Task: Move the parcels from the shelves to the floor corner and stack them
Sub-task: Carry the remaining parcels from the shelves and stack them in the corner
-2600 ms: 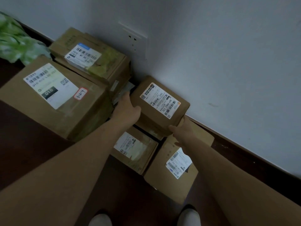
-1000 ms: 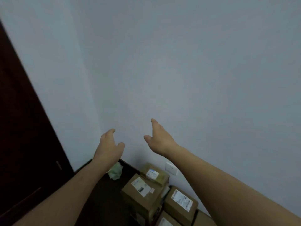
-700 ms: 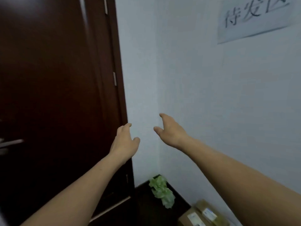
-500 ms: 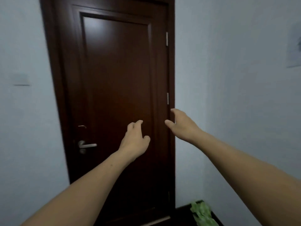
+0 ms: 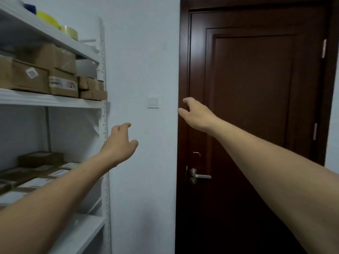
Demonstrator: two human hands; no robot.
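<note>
The left hand (image 5: 119, 143) and right hand (image 5: 196, 114) hang empty, fingers loosely curled, short of the shelves (image 5: 51, 102). Parcels (image 5: 62, 83) sit along the middle shelf to its right edge. Better take the end one from both sides and slide it out level.

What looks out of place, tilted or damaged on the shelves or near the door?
Nothing plainly stands out. The parcels sit flat on the shelves, the door is closed, the left hand and right hand hold nothing.
</note>
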